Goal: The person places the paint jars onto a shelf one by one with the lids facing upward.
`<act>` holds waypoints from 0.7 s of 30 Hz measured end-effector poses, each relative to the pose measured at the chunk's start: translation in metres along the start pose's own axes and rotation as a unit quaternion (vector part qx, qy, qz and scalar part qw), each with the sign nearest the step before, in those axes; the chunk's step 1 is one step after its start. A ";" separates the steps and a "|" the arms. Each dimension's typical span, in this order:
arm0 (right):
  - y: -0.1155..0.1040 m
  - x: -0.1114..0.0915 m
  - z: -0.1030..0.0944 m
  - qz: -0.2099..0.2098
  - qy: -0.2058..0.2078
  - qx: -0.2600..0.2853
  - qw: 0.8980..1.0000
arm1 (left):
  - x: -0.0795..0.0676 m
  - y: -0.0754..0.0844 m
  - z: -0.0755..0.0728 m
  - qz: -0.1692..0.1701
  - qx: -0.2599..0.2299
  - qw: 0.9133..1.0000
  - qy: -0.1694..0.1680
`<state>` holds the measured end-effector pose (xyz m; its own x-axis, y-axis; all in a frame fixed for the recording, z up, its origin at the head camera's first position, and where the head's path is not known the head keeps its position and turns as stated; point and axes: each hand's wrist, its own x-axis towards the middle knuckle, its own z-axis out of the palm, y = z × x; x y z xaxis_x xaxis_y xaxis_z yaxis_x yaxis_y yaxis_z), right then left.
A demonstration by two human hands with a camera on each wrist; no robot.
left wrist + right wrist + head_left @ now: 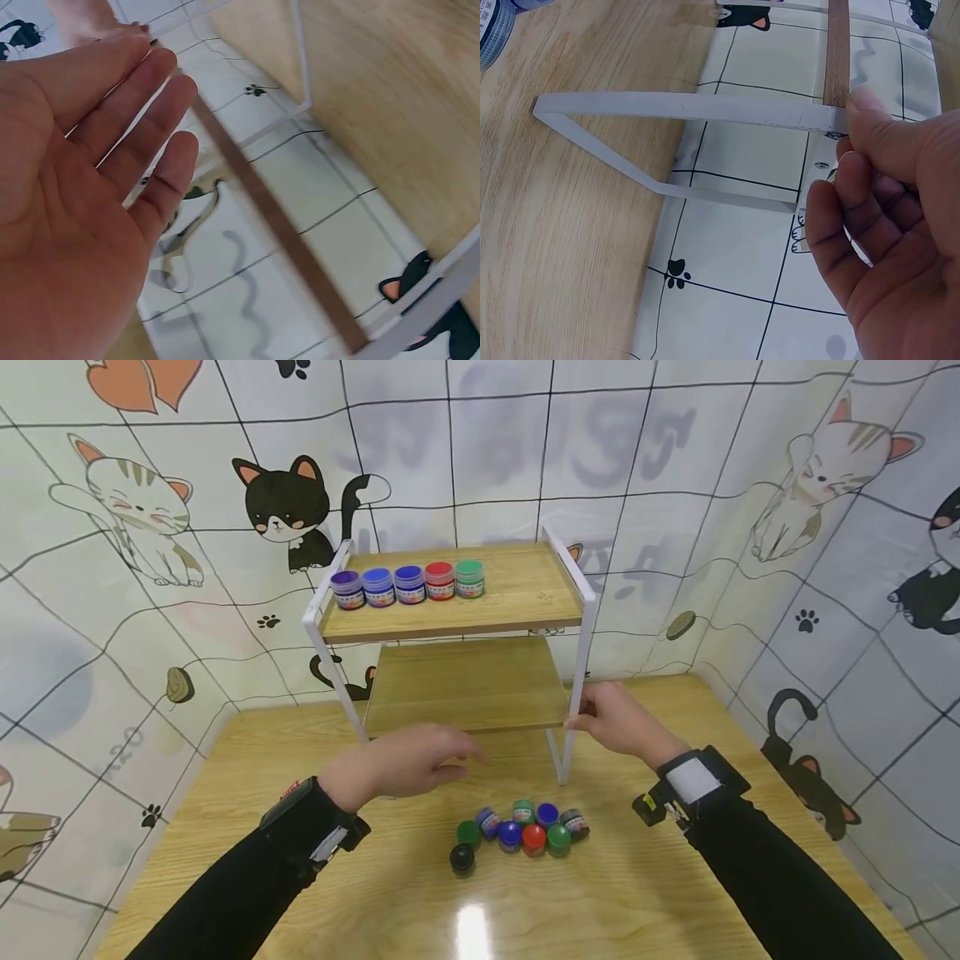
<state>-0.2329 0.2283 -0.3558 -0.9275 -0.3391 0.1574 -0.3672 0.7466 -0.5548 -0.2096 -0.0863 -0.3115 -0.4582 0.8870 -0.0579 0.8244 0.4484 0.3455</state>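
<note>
A white-framed rack (584, 647) stands on a wooden desk (375, 910). Its upper shelf (521, 583) carries a row of five small jars (410, 585), left of centre; its lower shelf (467, 685) sits beneath. Nine more jars (534, 839) cluster on the desk in front, some tipped over. Of the hands, the right hand (618, 720) pinches the rack's right side, where frame meets lower shelf; the left hand (408, 762), fingers extended and holding nothing, hovers before the lower shelf. An uneven tug from the right could tilt the rack and slide the upper jars off; pulling it forward could make a leg scatter the cluster.
</note>
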 end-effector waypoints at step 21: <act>0.002 0.000 0.001 -0.003 0.003 0.000 1.000 | -0.004 -0.026 0.087 -0.122 -0.022 0.990 -0.066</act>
<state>-0.2338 0.2297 -0.3578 -0.9258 -0.3398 0.1660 -0.3726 0.7450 -0.5533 -0.2000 -0.0920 -0.4021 -0.5928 0.7605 -0.2650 0.6779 0.6489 0.3455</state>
